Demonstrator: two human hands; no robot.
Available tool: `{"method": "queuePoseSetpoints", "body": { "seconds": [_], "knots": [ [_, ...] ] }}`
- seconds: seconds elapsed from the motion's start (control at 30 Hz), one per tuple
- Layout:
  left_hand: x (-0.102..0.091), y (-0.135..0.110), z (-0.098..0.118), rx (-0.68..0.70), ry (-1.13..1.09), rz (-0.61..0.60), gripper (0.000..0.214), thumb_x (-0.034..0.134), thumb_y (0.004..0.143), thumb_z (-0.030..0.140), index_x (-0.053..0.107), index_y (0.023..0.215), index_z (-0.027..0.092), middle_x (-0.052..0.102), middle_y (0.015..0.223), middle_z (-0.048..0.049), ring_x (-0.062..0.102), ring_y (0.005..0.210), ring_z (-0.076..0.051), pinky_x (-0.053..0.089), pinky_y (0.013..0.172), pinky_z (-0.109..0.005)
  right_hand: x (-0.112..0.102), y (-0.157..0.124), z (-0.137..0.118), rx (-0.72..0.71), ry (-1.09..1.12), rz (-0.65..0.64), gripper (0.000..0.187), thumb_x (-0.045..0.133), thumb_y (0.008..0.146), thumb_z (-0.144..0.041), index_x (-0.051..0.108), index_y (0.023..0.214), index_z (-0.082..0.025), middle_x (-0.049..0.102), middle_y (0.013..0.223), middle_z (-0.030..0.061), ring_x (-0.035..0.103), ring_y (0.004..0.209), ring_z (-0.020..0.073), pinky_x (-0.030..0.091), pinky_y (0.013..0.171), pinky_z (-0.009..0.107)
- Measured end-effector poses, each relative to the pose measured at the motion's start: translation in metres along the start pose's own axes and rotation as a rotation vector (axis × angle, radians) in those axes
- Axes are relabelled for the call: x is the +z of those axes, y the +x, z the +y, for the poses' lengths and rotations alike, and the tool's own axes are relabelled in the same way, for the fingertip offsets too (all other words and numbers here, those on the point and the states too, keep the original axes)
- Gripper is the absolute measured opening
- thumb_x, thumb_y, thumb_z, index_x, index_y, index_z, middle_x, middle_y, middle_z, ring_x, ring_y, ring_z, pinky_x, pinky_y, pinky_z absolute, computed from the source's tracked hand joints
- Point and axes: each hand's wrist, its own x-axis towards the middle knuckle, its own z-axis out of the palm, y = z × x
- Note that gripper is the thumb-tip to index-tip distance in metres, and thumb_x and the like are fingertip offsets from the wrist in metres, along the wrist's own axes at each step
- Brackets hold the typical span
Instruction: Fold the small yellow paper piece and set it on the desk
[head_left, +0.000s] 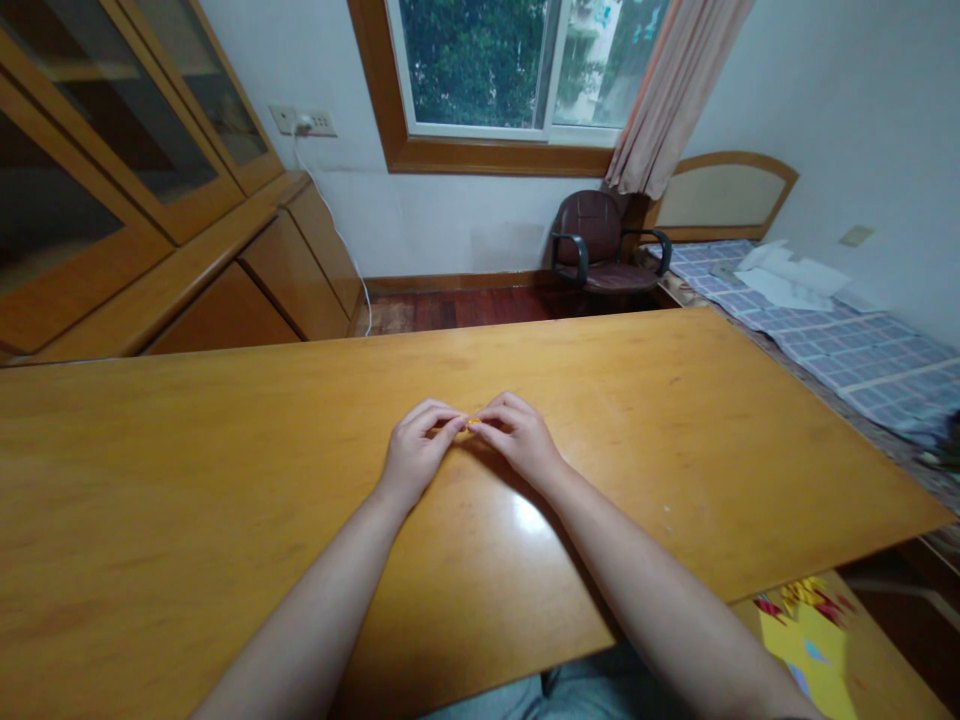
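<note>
Both my hands meet at the middle of a long wooden table point(225, 480). My left hand point(415, 452) and my right hand point(519, 437) are curled with fingertips pinched together on a tiny yellow piece point(472, 425), probably folded paper, just above the tabletop. Most of the piece is hidden by my fingers. Both forearms reach in from the lower edge.
Coloured paper pieces and a yellow sheet point(814, 640) lie on a lower surface at the bottom right. A dark office chair point(600, 245) stands under the window. A bed with a checked cover point(847, 340) runs along the right. Wooden cabinets point(150, 200) line the left wall.
</note>
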Motion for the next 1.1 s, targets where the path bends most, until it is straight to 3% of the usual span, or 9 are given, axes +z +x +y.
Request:
{"method": "queuePoseSetpoints", "body": {
  "seconds": [0.4,0.83,1.1],
  "knots": [
    [0.0018,-0.0017,-0.0014,0.042,0.028,-0.019,0.013,0.064,0.088,0.026,0.067,0.078,0.019,0.062,0.077,-0.0016,0.060,0.074,-0.014,0.048,0.067,-0.025,-0.0015,0.0004,0.0004,-0.092,-0.117,-0.046,0.009,0.064,0.088,-0.026,0.070,0.085,-0.019,0.059,0.080,0.0033,0.057,0.073,0.0139,0.047,0.066,0.026],
    [0.0015,-0.0013,0.0015,0.006,-0.029,-0.016,0.015,0.065,0.087,0.029,0.069,0.075,0.020,0.064,0.074,-0.0019,0.060,0.073,-0.015,0.047,0.068,-0.028,-0.0019,0.0003,0.0006,-0.011,0.008,-0.077,0.016,0.068,0.087,-0.036,0.072,0.084,-0.020,0.061,0.081,0.0030,0.059,0.075,0.0145,0.048,0.068,0.027],
    [0.0015,0.0021,-0.0024,-0.158,-0.146,0.080,0.016,0.066,0.086,0.031,0.068,0.076,0.018,0.064,0.075,-0.0010,0.061,0.072,-0.014,0.048,0.070,-0.025,-0.0021,-0.0004,0.0000,0.174,0.174,0.012,0.013,0.068,0.085,-0.031,0.071,0.091,-0.019,0.071,0.089,0.0040,0.065,0.083,0.0157,0.051,0.077,0.028]
  ]
}}
